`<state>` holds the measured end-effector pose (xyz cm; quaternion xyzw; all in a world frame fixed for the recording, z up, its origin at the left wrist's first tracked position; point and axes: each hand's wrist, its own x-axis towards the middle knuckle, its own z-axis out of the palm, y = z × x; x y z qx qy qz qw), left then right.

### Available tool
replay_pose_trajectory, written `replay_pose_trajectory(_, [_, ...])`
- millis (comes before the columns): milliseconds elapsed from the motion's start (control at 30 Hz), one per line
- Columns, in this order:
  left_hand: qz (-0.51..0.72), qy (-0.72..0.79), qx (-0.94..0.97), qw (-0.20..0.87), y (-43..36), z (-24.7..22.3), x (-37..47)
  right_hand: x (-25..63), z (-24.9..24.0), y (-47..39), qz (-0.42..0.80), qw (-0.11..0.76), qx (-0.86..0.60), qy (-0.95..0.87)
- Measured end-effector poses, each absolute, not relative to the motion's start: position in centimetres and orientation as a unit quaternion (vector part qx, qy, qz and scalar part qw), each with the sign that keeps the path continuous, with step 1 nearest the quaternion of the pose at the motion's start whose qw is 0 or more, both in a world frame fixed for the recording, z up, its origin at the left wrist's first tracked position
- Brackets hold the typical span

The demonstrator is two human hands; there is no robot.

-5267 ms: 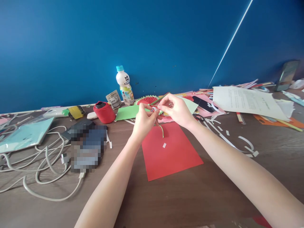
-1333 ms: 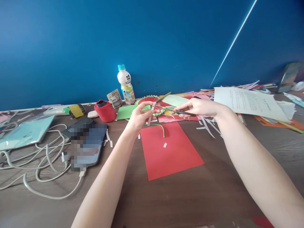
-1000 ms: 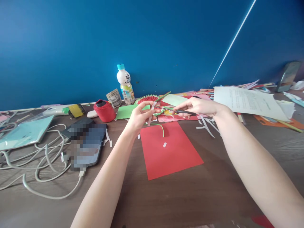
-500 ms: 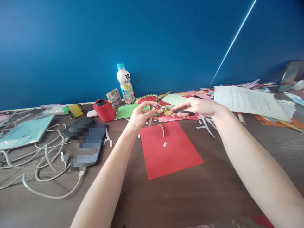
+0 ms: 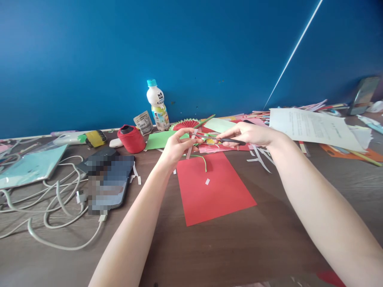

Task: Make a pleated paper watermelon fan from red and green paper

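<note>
My left hand [image 5: 175, 146] pinches a narrow whitish strip [image 5: 189, 152], which hangs from the fingers. In my right hand [image 5: 243, 134] is a pair of scissors [image 5: 232, 141] with black handles. Their blades point left and meet the strip beside my left fingertips; whether they are closed on it I cannot tell. Below both hands lies a red paper sheet [image 5: 215, 201] with a small white piece [image 5: 207, 181] on it. A thin curved green strip [image 5: 204, 161] reaches over the sheet's far edge. Behind the hands a pleated red paper fan [image 5: 187, 124] is partly hidden.
A bottle [image 5: 158, 105] stands by the blue wall, near a red roll [image 5: 131, 139] and green paper [image 5: 155, 140]. At left lie a phone [image 5: 125, 175] and white cables [image 5: 60, 247]. A printed sheet [image 5: 314, 129] and white scraps [image 5: 260, 157] are at right.
</note>
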<state>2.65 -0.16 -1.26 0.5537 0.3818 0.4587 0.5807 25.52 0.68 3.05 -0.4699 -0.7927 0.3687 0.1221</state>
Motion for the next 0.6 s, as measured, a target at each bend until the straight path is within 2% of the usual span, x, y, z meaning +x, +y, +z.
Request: replay_pose_trajectory(600, [0.459,0.373,0.558,0.583,-0.15,-1.33,2.66,25.67,2.43,0.73,0.405,0.134,-0.465,-0.776])
